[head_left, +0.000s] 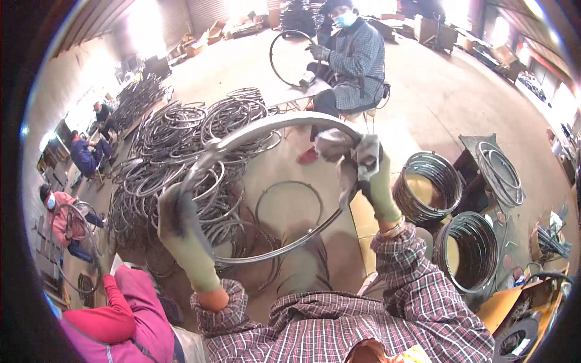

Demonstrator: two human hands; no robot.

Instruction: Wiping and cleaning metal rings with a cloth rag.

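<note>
I hold up a grey metal wheel rim [284,123] in front of me, tilted, with its far edge raised. My left hand [184,221], in a pale glove blackened over the fingers, is closed around the rim's left side. My right hand [376,181], gloved too, is at the rim's right side with a crumpled grey rag [336,145]. The rag is wrapped over the rim there, and its end hangs below. Right fingers are mostly hidden by the cloth.
A big tangled heap of rims [181,145] lies ahead to the left. Single rims [289,183] lie on the floor before me. Stacked rims [426,187] stand at the right. Across from me a seated person [357,60] holds a rim; a person in pink [145,314] sits close at left.
</note>
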